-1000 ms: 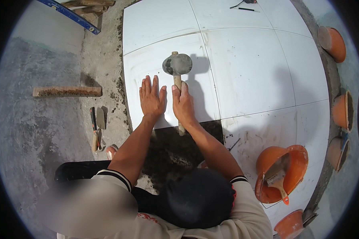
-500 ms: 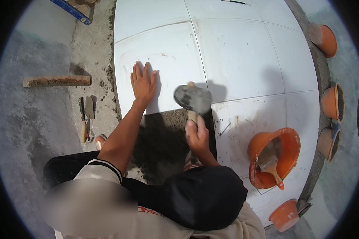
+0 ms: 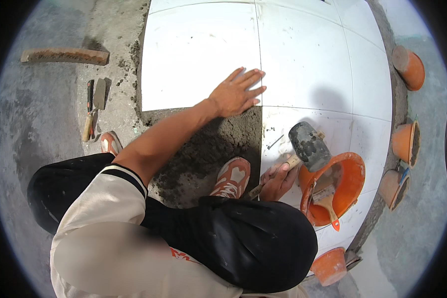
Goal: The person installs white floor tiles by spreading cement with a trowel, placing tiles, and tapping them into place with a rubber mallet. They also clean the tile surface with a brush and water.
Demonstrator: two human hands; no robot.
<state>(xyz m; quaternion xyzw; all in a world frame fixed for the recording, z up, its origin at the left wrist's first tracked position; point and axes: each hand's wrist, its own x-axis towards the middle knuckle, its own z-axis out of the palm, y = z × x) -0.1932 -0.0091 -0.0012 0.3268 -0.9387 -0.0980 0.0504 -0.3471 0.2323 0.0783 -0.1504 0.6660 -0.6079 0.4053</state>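
Note:
My left hand [image 3: 237, 93] lies with fingers spread on a large white floor tile [image 3: 198, 54], by its near right corner. The fingertips reach the joint with the neighbouring tile [image 3: 305, 64]. My right hand [image 3: 279, 183] is wrapped round the wooden handle of a rubber mallet [image 3: 310, 145]. Its dark, grey-smeared head is held near the orange bucket, to the right of the bare patch. Between the tile's near edge and my shoes, dark mortar [image 3: 233, 134] covers the ground.
An orange bucket [image 3: 358, 174] holding a brush [image 3: 326, 201] stands on the right-hand tiles. More orange buckets [image 3: 408, 68] line the right wall. At left lie a trowel [image 3: 100, 93], another hand tool [image 3: 88, 121] and a rough brown bar [image 3: 64, 55].
My left hand has slid right and toward me, to the tile's near right corner. The mallet has moved right and nearer, from the tile's edge to beside the bucket. The view has shifted.

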